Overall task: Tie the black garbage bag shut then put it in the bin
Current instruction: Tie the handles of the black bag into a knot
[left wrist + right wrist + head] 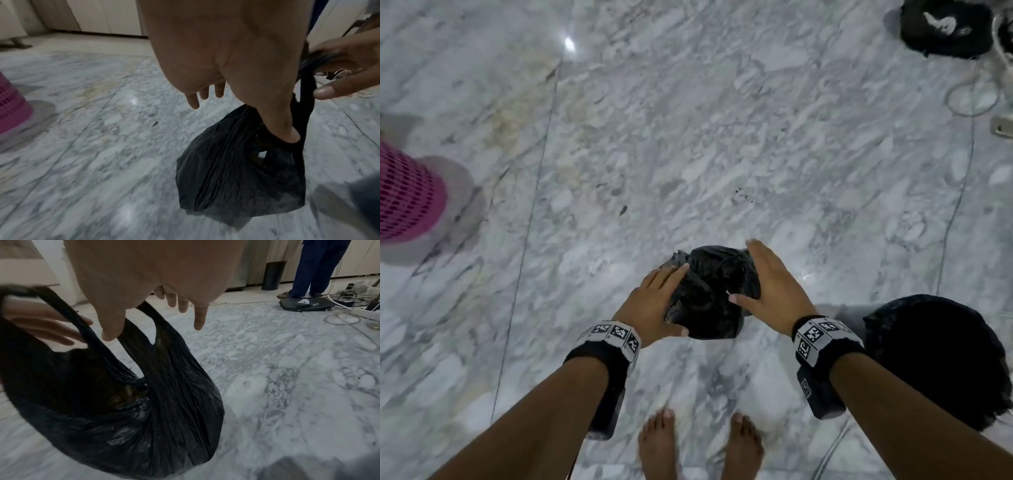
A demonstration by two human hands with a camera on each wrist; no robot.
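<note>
Black garbage bag (pixel 705 301) hangs off floor, handles hooked by both hands' outstretched fingers.

Thin crinkled plastic, faintly glossy: black garbage bag (pixel 164 402). Polished grey-white marble, reflective: floor (pixel 688 137). Pink perforated plastic, matt: bin (pixel 407 195).

The grey and white marble floor (pixel 688 137) holds a pink basket (pixel 407 195) at nine o'clock, a black bag (pixel 945 29) and white cords (pixel 972 99) at two o'clock, two bare feet (pixel 698 445) at six.
</note>
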